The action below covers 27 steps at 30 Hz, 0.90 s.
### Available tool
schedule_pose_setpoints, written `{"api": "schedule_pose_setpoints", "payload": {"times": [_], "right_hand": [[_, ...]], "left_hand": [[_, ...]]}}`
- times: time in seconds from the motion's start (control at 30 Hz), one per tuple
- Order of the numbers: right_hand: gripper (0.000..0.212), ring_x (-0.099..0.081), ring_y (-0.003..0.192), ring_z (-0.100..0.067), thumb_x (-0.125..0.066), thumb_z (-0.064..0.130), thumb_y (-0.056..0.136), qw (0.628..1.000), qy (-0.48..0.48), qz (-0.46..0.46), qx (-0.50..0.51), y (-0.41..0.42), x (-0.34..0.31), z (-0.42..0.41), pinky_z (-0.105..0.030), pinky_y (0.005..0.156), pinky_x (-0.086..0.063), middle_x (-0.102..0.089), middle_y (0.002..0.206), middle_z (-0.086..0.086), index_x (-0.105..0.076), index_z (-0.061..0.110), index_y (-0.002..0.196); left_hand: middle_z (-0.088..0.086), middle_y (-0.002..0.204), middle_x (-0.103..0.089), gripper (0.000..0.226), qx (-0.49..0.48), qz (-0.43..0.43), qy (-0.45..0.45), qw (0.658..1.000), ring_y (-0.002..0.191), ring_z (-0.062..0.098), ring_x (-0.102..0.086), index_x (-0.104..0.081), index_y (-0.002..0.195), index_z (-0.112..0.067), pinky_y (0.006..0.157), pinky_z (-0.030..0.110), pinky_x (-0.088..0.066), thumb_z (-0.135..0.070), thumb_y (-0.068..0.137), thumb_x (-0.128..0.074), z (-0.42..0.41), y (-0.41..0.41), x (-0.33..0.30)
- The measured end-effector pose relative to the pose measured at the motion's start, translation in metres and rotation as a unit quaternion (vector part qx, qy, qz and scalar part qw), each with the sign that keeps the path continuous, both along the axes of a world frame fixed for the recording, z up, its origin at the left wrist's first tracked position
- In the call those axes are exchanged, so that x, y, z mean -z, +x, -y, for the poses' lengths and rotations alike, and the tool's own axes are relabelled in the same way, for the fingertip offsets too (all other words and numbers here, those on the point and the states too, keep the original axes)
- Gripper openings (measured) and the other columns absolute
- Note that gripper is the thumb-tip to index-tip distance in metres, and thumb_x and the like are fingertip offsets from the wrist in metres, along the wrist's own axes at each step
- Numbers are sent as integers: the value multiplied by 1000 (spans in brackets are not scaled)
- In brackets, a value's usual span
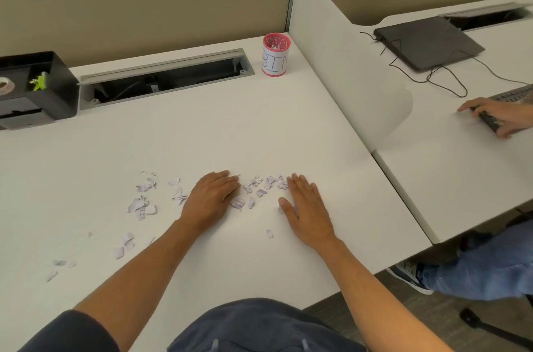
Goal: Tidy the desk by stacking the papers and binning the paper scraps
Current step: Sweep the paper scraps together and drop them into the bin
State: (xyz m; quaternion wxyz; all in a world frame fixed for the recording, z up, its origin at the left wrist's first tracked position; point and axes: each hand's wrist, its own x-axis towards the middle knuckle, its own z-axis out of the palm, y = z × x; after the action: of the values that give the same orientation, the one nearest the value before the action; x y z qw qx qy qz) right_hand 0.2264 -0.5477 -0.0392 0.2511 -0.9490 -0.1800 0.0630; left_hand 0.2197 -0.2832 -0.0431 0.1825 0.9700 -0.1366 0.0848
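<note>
Several small pale purple paper scraps (pixel 261 187) lie on the white desk (pixel 202 135) between my two hands. My left hand (pixel 212 197) rests flat on the desk to their left, fingers together. On their right lies my right hand (pixel 305 204), flat too, thumb spread, fingertips touching the scraps. More scraps (pixel 142 204) are scattered to the left, and others (pixel 124 245) lie nearer the front edge. A pink cup labelled BIN (pixel 276 55) stands at the back of the desk with scraps inside. No sheets of paper are visible.
A black desk organiser (pixel 34 89) sits at the back left. An open cable tray (pixel 167 77) runs along the back. A white divider (pixel 340 63) bounds the right side; beyond it another person's hand (pixel 496 115) rests by a keyboard, near a closed laptop (pixel 427 41).
</note>
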Motion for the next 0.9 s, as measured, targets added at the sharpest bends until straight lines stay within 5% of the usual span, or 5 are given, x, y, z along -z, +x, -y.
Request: {"api": "schedule_pose_setpoints", "payload": {"times": [0.23,0.37,0.53,0.7,0.9], "right_hand": [[60,-11,148,-4,-39,46,101,990,118,-10,72,13,-6,-14,-24,120,-10,-25,159,5,-32,15,151],[74,-11,150,-12,-18,61,96,1000,1,1,-3,16,-3,-27,-30,122,1,-21,161,-1,-27,13,152],[77,-15,149,-10,-4,59,96,995,-18,15,-100,-1,0,-41,-27,121,2,-28,159,0,-33,13,150],[46,-20,142,1,-37,34,104,992,98,-39,-65,1,-10,-36,-12,116,-3,-36,155,3,-42,14,146],[64,-14,150,-16,-16,47,100,997,-39,-7,-72,16,-7,-43,-41,122,-9,-22,161,-2,-28,12,152]], "left_hand": [[8,101,-72,36,-65,48,-77,994,104,29,-64,-72,100,-7,95,27,-39,-28,97,-43,-8,-15,-15],[4,148,-47,63,-102,-94,-69,988,143,23,-34,-53,138,-12,117,29,-12,-46,97,-20,-4,-20,-5],[3,156,-33,80,-43,-124,-84,988,148,17,-20,-44,145,-11,117,19,5,-61,96,-5,13,-29,4],[1,150,-44,75,-12,-116,-135,984,143,8,-27,-49,141,-12,118,16,-5,-60,98,-11,14,-35,-2],[-1,161,-20,66,-50,-130,-39,989,150,14,-10,-24,153,-15,119,26,6,-54,101,-15,12,-22,-4]]}}
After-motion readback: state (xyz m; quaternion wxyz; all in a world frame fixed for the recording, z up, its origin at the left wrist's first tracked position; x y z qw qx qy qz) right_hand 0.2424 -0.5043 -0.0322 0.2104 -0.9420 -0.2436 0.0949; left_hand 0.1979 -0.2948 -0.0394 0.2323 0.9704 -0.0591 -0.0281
